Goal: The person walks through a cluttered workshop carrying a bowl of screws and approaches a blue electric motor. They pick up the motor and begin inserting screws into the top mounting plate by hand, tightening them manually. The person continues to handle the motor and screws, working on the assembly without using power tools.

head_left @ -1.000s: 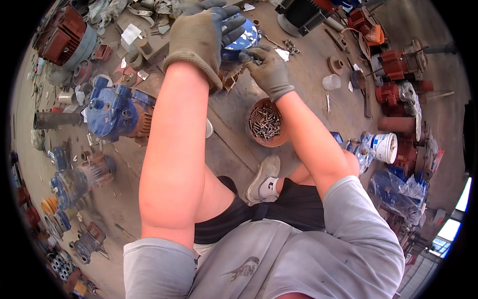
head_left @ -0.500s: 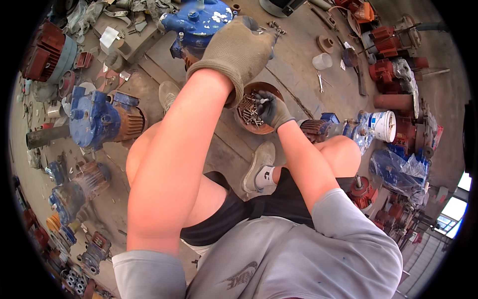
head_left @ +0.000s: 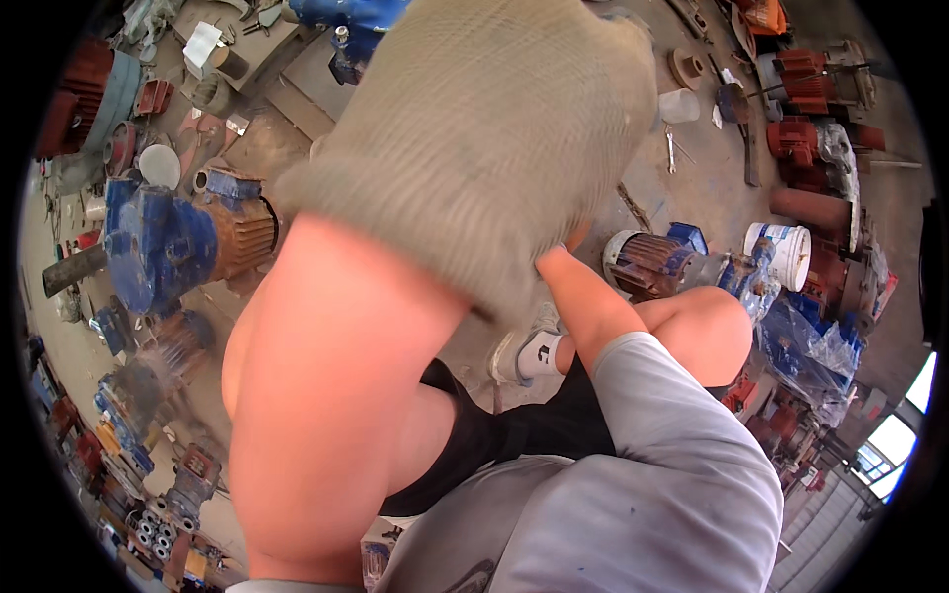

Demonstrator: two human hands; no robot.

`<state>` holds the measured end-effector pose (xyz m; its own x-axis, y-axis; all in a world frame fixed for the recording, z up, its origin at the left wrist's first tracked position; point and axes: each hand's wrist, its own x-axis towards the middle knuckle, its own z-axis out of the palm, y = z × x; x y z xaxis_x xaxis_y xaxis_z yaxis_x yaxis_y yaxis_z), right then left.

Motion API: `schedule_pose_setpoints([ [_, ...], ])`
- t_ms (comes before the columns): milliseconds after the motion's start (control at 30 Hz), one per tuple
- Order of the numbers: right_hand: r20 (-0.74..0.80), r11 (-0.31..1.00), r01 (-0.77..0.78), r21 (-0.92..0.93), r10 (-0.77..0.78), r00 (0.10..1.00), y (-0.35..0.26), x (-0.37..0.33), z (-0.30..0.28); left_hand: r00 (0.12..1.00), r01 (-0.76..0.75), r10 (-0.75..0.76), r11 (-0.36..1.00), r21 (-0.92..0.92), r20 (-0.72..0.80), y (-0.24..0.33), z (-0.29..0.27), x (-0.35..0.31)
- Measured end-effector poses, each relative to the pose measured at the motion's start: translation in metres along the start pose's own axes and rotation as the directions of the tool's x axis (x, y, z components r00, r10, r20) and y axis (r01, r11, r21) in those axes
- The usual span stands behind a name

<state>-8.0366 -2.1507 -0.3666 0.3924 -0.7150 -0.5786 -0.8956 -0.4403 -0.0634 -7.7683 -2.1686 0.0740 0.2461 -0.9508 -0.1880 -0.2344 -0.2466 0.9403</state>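
My left hand (head_left: 484, 148), in a brown knitted work glove, is raised close to the camera and fills the upper middle of the view. Its fingers are out of sight, so their grip does not show. Behind that glove my right hand is hidden; only the right forearm (head_left: 583, 296) shows, reaching up toward the bowl's place. A sliver of the reddish-brown bowl's rim (head_left: 577, 235) peeks out beside the glove, its contents covered. Beyond the left hand, part of a blue machine housing (head_left: 346, 14) with chipped paint sticks out at the top.
A blue gear motor (head_left: 163, 247) lies at my left, and another motor (head_left: 647, 265) sits by my right knee. A white bucket (head_left: 781, 254), a translucent cup (head_left: 679, 106) and a spanner (head_left: 670, 148) are at the right. Red motors (head_left: 803, 81) line the far right.
My left hand has come up toward the camera from beside the blue housing, now covering the bowl and my right hand. The view has shifted slightly.
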Motion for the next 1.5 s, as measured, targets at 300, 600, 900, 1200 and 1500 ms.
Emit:
schedule_pose_setpoints([
  [300,-0.046,1.000,-0.013,-0.015,0.012,0.999,0.012,0.016,0.019,0.994,0.104,-0.103,0.993,-0.051,0.021,0.018,0.015,-0.003],
  [600,0.033,0.991,-0.071,0.110,0.068,0.997,0.000,0.012,-0.002,0.992,0.129,-0.130,0.990,-0.064,0.002,0.020,0.021,-0.010],
  [900,0.039,0.991,-0.037,0.128,0.033,0.999,0.010,0.021,0.016,0.995,0.102,-0.101,0.989,-0.107,0.018,0.042,0.034,-0.017],
  [1200,0.097,0.988,-0.038,0.152,0.023,0.995,0.002,0.022,0.026,0.997,0.079,-0.079,0.996,0.028,-0.001,0.001,0.028,-0.011],
  [1500,0.098,0.946,-0.130,0.298,0.105,0.990,-0.010,0.015,-0.016,0.914,-0.398,0.396,0.824,0.404,0.092,-0.025,0.008,-0.008],
])
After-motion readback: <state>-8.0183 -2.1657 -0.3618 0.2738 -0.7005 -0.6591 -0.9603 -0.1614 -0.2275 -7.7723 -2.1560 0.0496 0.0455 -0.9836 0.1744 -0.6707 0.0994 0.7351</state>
